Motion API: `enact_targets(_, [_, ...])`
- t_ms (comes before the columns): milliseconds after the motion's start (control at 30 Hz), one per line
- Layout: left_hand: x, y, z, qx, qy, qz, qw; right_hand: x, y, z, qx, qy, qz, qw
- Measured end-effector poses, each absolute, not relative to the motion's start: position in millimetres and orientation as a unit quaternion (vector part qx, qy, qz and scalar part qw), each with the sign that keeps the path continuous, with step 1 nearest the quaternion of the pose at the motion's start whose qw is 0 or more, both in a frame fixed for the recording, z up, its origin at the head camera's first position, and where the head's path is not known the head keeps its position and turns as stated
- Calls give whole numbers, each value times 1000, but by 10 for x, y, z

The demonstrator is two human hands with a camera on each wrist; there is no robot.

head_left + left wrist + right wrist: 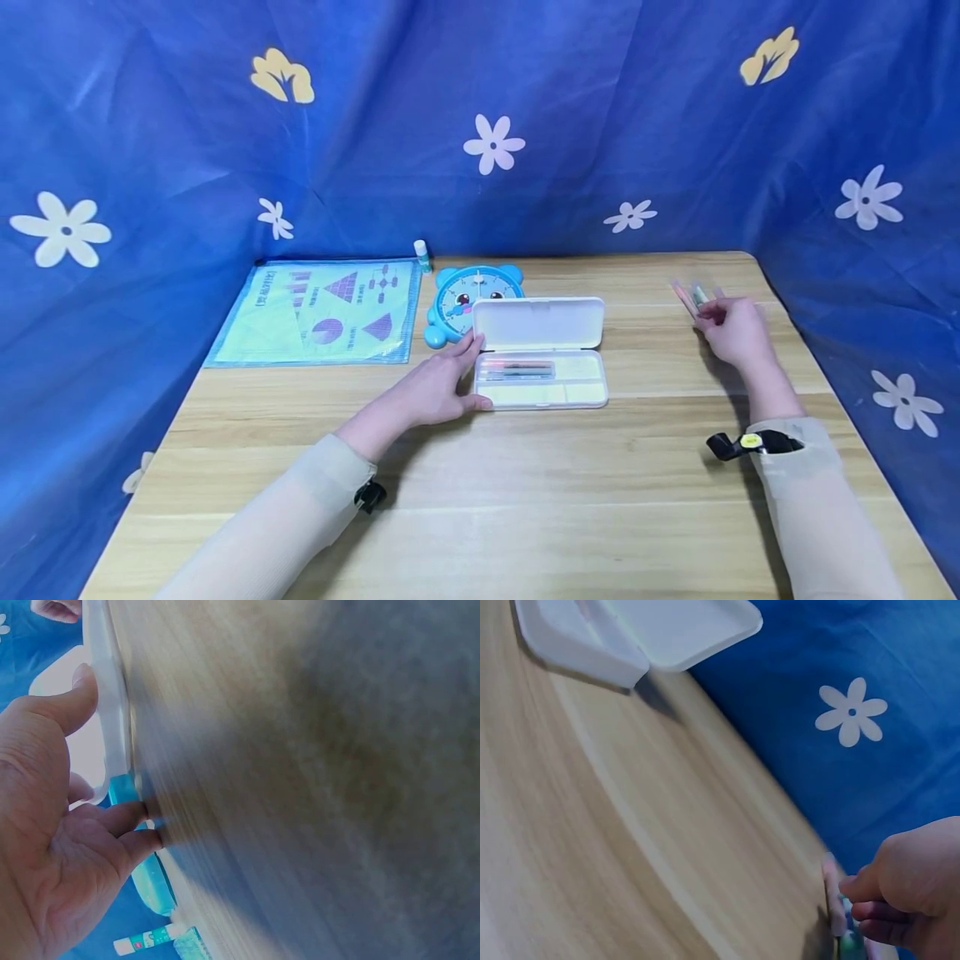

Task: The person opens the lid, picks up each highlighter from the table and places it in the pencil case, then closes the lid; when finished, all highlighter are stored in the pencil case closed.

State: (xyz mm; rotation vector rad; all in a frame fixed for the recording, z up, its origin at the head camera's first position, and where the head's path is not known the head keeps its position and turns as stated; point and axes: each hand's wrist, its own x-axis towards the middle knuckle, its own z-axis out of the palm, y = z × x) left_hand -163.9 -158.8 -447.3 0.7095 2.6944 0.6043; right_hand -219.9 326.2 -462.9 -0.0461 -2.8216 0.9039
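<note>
A white pencil case [538,395] lies open on the table, its lid [538,323] tilted up at the back. A few slim pens [517,370] lie in its left rear compartment. My left hand [435,387] holds the case's left end, thumb at the front corner and fingers by the hinge. In the left wrist view the thumb [79,701] bends over the case's rim. Far to the right, my right hand [735,333] pinches slim pens, a pink pen [684,297] and a green pen [701,293], slightly blurred. The right wrist view shows curled fingers [881,911] against them.
Behind the case sits a blue animal-faced toy clock [457,304], partly covered by the lid. A glue stick [423,257] stands at its left rear. Left of these lies a light blue mesh folder [322,312] with printed charts. Blue flowered cloth [555,192] hangs behind the wooden table [525,500].
</note>
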Motion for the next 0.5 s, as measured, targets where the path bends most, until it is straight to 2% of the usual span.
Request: enact_targets(500, [-1640,-1580,-4477,244,935,211,146,-2262,3197,-4691,-52,-964,255,46])
